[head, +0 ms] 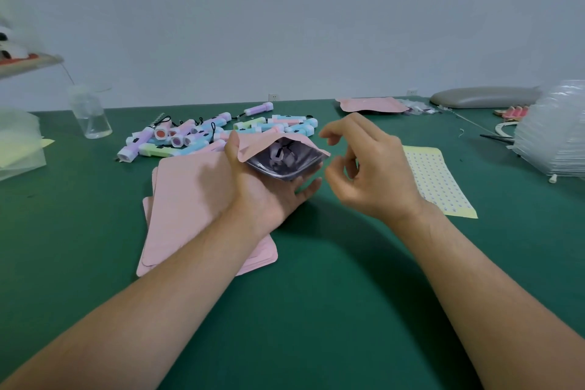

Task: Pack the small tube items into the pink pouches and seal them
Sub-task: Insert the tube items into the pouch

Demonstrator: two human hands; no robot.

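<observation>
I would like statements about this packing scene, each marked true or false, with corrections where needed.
1. The left hand holds a pink pouch with its mouth open. True.
2. That pouch is empty. False: a tube item shows inside it.
3. The right hand grips a tube. False: it holds nothing, beside the pouch mouth.
4. A stack of pouches lies on the green table. True.
5. The sticker sheet lies left of the stack. False: it lies on the right.
</observation>
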